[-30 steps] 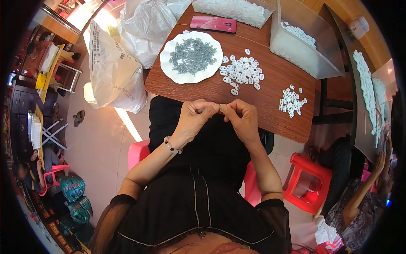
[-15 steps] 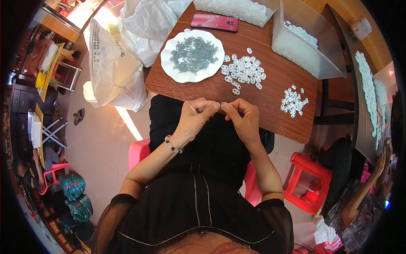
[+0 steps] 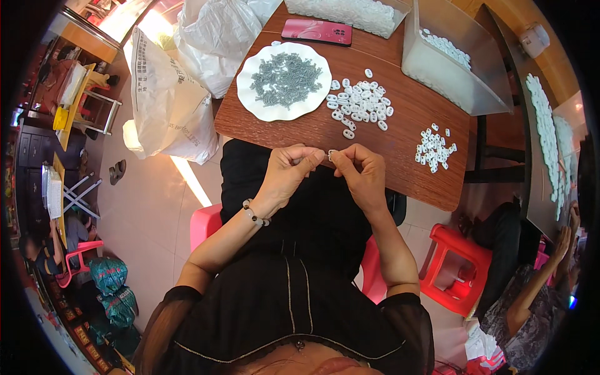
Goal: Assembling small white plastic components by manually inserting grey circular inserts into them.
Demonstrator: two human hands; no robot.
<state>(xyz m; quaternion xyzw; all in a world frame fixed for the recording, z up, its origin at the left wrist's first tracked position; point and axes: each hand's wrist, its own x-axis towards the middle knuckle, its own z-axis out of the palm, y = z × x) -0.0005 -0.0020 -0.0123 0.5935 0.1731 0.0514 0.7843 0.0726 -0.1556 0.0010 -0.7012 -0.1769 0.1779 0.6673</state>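
Note:
My left hand and my right hand meet at the table's near edge, each closed in a pinch. Between the right thumb and forefinger is a small white oval piece, like those on the table. The left fingertips press together beside it; what they pinch is too small to make out. Beyond my hands, a white scalloped plate bears a heap of small grey screws. Right of it lies a pile of white oval pieces with two holes. Another group of small white pieces is farther right.
A pink phone and clear bins of white pieces stand at the table's far side. White sacks lean at its left. A red stool is on the right, near another person's arm.
My hands stay nearly in place, with only a slight shift at the fingertips. The piles and plate look the same.

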